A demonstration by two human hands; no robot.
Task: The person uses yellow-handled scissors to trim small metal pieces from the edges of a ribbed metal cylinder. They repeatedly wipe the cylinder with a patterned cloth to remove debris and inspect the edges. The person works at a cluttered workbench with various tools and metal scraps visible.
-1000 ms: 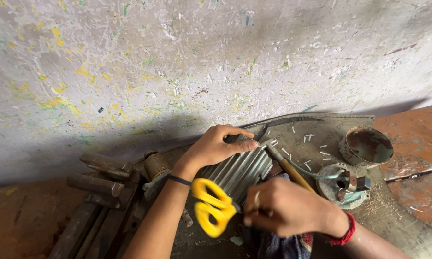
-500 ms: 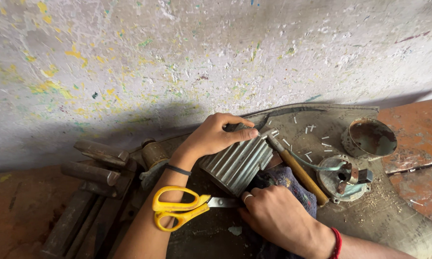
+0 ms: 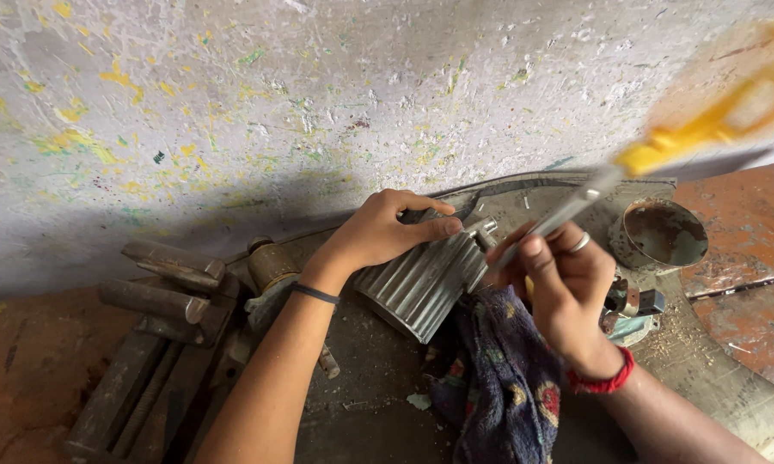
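- Where half a second ago the yellow-handled scissors lay low and to the left of the right hand, handles pointing back toward the person, they have now swung up and over: the closed blades pass through that hand's grip and the handles stand high to the right of it, blurred with motion.
- Below the right grip hangs a dark patterned cloth, draped against the wrist with its red thread band; whether the hand still pinches the cloth I cannot tell.
- Just left of the right grip, the left hand stays curled over the top of the ribbed metal cylinder, thumb and fingers closed on its upper end. It has held this place through all three views, so the cylinder has not shifted on the worktop.
- I judge from the swing that the work is passing from cloth or cutting to using the scissors' tip near the cylinder's small stub, which sits right between the two grips.
- Beyond the right grip stand a rusty round cup and a small metal fitting.
- Far left of the left grip lie heavy dark iron bars; behind everything rises the paint-flecked wall.
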